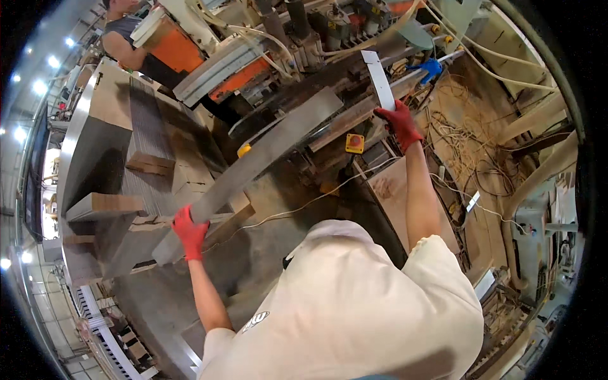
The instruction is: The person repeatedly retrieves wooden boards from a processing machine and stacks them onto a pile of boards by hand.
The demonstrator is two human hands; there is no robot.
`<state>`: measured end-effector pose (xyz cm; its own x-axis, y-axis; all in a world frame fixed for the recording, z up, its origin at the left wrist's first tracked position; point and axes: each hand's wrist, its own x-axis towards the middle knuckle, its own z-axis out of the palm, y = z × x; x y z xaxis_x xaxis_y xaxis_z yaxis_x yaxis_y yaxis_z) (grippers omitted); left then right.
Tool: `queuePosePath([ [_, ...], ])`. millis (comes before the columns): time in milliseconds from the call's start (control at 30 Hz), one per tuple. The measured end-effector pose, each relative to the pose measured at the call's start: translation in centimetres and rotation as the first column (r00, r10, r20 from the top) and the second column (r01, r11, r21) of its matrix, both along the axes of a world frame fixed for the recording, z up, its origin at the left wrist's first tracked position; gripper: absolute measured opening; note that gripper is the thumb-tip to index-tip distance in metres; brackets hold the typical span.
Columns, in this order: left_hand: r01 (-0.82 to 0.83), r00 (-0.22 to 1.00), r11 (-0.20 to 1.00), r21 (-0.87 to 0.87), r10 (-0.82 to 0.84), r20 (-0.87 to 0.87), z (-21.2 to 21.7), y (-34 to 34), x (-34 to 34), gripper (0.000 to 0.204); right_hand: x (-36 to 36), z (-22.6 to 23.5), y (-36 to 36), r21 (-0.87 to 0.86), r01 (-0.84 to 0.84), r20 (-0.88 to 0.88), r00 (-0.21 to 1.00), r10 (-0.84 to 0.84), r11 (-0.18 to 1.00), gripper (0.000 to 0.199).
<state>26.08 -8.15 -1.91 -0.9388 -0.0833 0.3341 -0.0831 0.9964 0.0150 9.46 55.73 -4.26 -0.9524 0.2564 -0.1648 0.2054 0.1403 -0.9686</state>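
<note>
My left hand point(190, 232), in a red glove, grips the edge of a long grey board point(272, 149) near its lower left end. The board slants up to the right, its far end close to the machine point(297, 47). My right hand point(403, 125), also in a red glove, is closed at the lower end of a flat white strip point(379, 79), which points up and away beside the machine's rail. The fingers of my right hand are partly hidden. An orange-yellow box with a red emergency button point(354, 144) sits between my hands, nearer the right.
Stacks of grey boards point(149, 120) stand at the left. A person in a dark sleeveless top point(120, 41) is beyond the machine. A blue air gun point(430, 69), hoses and tangled strips point(472, 133) lie at the right. A pale cable point(297, 209) crosses below the board.
</note>
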Motion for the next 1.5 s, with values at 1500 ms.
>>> queuePosePath([
  [1500,0.023,0.965,0.999,0.043,-0.033,0.260,-0.6,1.9,-24.1,0.065,0.4,7.2,-5.7,0.785,-0.313,0.185,0.942,0.280,0.535,0.072],
])
